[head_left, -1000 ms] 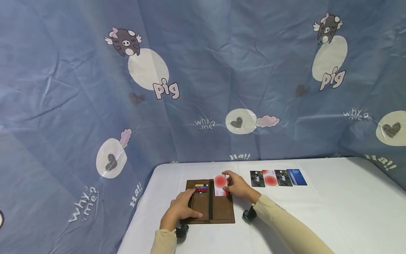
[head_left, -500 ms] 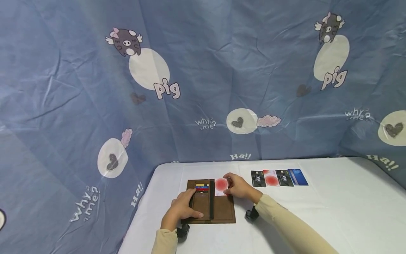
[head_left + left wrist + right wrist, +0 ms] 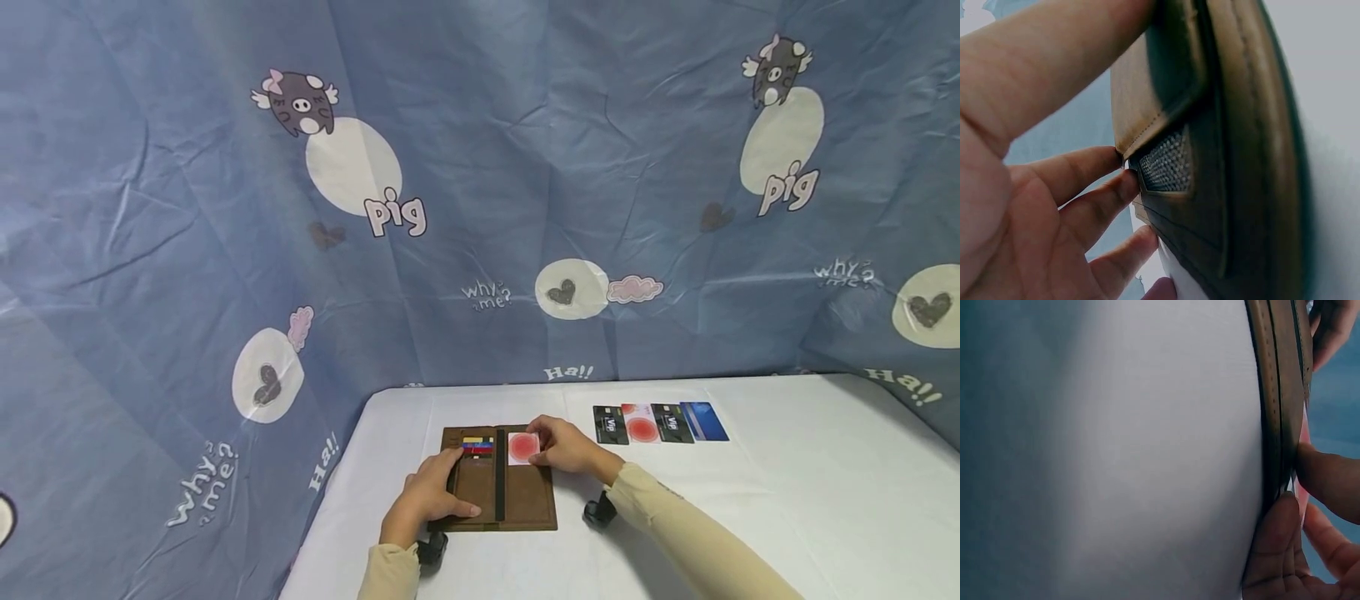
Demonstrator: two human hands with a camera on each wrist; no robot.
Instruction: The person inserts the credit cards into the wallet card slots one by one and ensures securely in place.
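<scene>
A brown bifold wallet (image 3: 476, 492) lies spread out on the white table, with a dark strap down its middle. My left hand (image 3: 431, 492) rests spread on its left half, thumb low and fingertips near the card slots; in the left wrist view its fingertips touch the wallet (image 3: 1235, 187). Coloured card edges (image 3: 477, 446) show in those slots. On the right half, my right hand (image 3: 566, 447) pinches a white card with a red circle (image 3: 522, 448); its lower part is hidden in the pocket. The right wrist view shows thumb and fingers at the wallet's edge (image 3: 1272, 394).
To the right, several cards lie side by side: a black VIP card (image 3: 611, 425), a red-circle card (image 3: 641, 423), another black card (image 3: 672, 423) and a blue card (image 3: 703, 421). A blue printed curtain (image 3: 480, 208) hangs behind the white table (image 3: 787, 492).
The red-circle card has slid down into the wallet's right pocket, so less of it shows. My right hand has come down with it; the left hand stays put.
</scene>
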